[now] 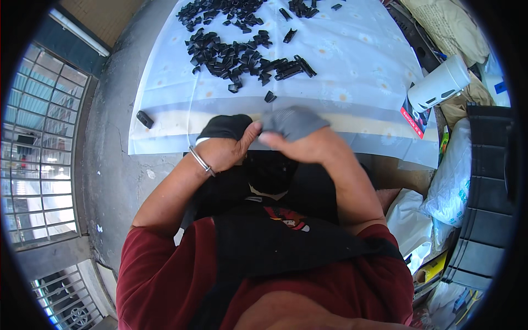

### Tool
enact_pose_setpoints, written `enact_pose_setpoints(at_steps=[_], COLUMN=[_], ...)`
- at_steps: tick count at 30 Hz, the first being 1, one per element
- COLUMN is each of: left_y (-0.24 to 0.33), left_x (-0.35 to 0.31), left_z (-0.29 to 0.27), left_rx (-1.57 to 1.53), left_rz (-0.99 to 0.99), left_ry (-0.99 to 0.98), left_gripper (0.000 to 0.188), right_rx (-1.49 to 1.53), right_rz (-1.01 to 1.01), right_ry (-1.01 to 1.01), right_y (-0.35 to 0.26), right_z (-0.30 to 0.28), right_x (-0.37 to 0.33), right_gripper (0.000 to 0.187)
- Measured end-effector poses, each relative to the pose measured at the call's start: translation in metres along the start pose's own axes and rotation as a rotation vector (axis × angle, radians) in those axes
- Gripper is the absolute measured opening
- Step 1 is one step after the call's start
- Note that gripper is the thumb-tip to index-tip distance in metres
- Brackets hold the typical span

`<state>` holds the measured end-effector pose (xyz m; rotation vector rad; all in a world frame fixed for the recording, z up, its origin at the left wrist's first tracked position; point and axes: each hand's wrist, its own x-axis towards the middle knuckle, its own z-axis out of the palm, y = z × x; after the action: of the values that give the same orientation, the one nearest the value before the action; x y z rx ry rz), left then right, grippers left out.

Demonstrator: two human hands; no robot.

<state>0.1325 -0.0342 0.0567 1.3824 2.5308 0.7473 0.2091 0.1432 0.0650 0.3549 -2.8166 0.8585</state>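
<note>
**Daylight strong, fisheye distortion heavy at rim**

We find the scene lit by bright daylight. The white sheet [352, 71] reads almost overexposed, its flower print washed pale, and the white cylinder [440, 83] at the right carries a hard highlight. We note the black parts [236, 58] cast only short, soft shadows on the sheet. The dark apron [264, 242] and the lap fall into deep shadow with little detail. We record a black circular vignette at all corners. The window grille [38, 148] bows markedly at the left rim. Both hands appear slightly soft; the centre is otherwise sharp.
</note>
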Motion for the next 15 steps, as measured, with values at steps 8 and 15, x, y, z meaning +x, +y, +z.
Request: enact_pose_setpoints(at_steps=[8, 15], left_y=[-0.019, -0.004], left_x=[0.069, 0.052], left_z=[0.020, 0.031], left_rx=[0.313, 0.332], left_rz=[0.078, 0.101], left_ry=[0.369, 0.459], left_gripper=[0.022, 0.025], right_rx=[-0.535, -0.594], right_rz=[0.262, 0.251], right_ry=[0.472, 0.403], right_y=[0.092, 0.090], right_z=[0.001, 0.000], right_x=[0.029, 0.015], right_gripper=[0.023, 0.023])
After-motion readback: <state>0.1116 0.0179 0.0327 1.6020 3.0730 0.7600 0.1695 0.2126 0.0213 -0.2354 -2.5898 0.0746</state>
